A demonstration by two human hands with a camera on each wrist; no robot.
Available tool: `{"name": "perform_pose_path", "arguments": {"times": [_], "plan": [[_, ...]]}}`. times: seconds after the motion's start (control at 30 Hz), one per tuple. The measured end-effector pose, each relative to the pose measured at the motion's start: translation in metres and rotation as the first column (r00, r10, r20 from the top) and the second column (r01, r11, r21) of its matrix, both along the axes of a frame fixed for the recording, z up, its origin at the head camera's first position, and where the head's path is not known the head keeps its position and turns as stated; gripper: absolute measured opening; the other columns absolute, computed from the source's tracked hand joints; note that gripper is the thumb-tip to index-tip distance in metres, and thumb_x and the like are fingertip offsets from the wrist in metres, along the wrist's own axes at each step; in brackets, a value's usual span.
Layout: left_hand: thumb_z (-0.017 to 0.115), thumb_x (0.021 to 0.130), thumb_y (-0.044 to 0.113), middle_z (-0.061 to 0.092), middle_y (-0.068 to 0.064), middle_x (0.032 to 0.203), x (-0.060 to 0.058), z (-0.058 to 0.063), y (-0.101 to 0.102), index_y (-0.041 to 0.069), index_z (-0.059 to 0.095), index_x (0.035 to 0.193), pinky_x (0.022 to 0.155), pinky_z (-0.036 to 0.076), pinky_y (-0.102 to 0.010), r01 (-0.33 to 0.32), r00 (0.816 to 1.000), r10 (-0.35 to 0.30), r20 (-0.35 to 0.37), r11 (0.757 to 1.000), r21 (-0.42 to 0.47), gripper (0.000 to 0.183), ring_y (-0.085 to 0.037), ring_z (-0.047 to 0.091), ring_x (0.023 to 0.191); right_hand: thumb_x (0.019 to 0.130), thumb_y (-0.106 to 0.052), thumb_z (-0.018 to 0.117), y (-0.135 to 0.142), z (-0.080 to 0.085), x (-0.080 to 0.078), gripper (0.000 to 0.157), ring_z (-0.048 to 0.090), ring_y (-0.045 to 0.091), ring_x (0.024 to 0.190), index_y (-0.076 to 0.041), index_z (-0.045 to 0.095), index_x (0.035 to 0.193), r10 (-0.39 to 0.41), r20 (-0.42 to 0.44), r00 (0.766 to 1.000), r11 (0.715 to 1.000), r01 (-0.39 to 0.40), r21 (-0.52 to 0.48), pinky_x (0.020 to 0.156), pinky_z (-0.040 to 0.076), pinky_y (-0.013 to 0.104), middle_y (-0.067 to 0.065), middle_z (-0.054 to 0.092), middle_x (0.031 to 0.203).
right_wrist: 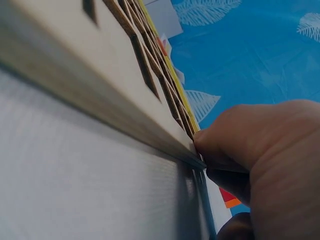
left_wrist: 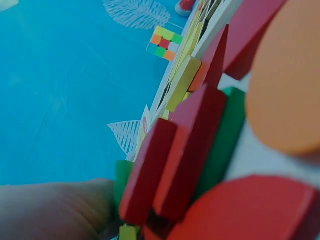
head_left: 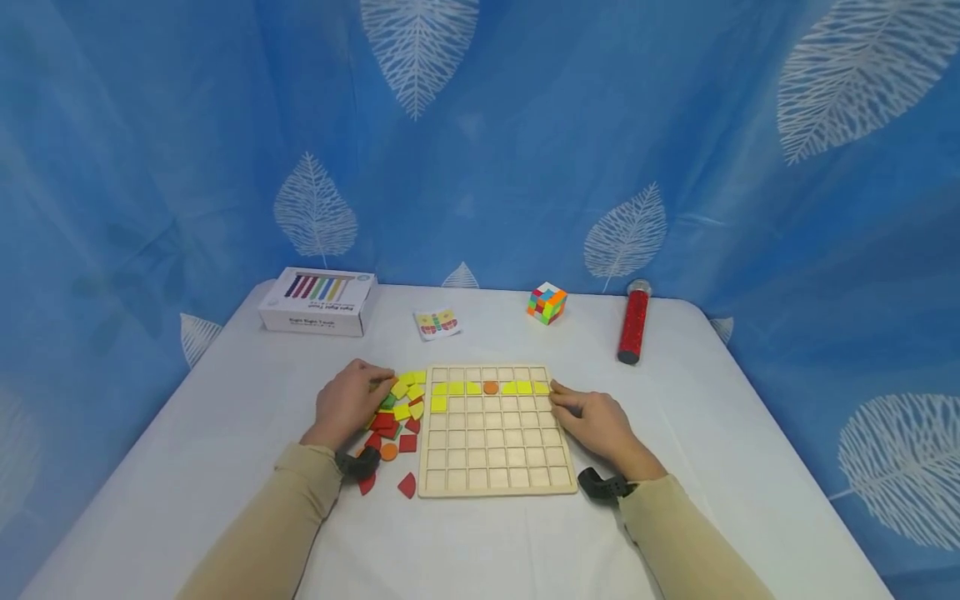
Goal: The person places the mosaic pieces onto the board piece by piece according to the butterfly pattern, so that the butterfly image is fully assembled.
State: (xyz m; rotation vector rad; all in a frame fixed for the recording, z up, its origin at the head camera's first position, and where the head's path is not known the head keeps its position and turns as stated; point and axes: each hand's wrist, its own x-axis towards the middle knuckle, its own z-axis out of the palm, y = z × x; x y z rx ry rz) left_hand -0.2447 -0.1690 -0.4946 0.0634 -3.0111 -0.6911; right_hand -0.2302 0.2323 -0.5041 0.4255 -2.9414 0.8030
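Observation:
A wooden grid board (head_left: 497, 457) lies flat on the table. Its second row from the far edge holds several yellow pieces (head_left: 456, 388) and an orange disc (head_left: 491, 387); one yellow square (head_left: 438, 404) sits in the row below, at the left. My left hand (head_left: 349, 403) is over a loose pile of red, green, yellow and orange pieces beside the board. In the left wrist view, red pieces (left_wrist: 187, 150) hide its fingertips, so I cannot tell whether it pinches one. My right hand (head_left: 597, 423) holds the board's right edge, the thumb (right_wrist: 220, 135) against the rim.
Farther back on the white table (head_left: 480, 550) are a white box (head_left: 318, 304), a small pattern card (head_left: 437, 324), a puzzle cube (head_left: 547, 303) and a red glittery microphone-like tube (head_left: 633, 323). A red wedge (head_left: 407, 485) lies near the board's front left corner.

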Motion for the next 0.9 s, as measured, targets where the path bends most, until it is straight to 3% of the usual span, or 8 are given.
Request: {"name": "perform_pose_path", "arguments": {"times": [0.33, 0.67, 0.9], "plan": [[0.071, 0.097, 0.038, 0.066, -0.010, 0.123, 0.0022, 0.0028, 0.0003, 0.012, 0.067, 0.127, 0.099, 0.051, -0.050, -0.041, 0.999, 0.041, 0.009, 0.995, 0.093, 0.039, -0.029, 0.061, 0.109, 0.098, -0.029, 0.069, -0.0018, 0.0040, 0.0013, 0.036, 0.057, 0.029, 0.135, -0.015, 0.071, 0.131, -0.008, 0.037, 0.999, 1.000, 0.009, -0.005, 0.108, 0.046, 0.053, -0.003, 0.059, 0.146], [0.072, 0.097, 0.035, 0.067, -0.007, 0.119, 0.0020, 0.0008, 0.0029, 0.016, 0.070, 0.119, 0.094, 0.051, -0.047, -0.066, 0.997, 0.069, -0.018, 0.989, 0.134, 0.029, -0.027, 0.060, 0.102, 0.098, -0.029, 0.069, -0.0008, 0.0060, 0.0021, 0.036, 0.057, 0.031, 0.135, -0.016, 0.071, 0.132, -0.010, 0.037, 0.999, 1.000, 0.010, 0.001, 0.106, 0.047, 0.055, -0.002, 0.059, 0.146], [0.068, 0.099, 0.037, 0.065, -0.006, 0.123, 0.0060, 0.0057, 0.0068, 0.018, 0.069, 0.120, 0.096, 0.050, -0.049, -0.097, 0.994, 0.106, -0.036, 0.976, 0.197, 0.028, -0.027, 0.058, 0.104, 0.097, -0.030, 0.070, -0.0014, 0.0063, 0.0025, 0.036, 0.058, 0.030, 0.134, -0.016, 0.071, 0.131, -0.019, 0.042, 0.999, 1.000, 0.019, 0.005, 0.106, 0.047, 0.054, -0.003, 0.060, 0.145]]}}
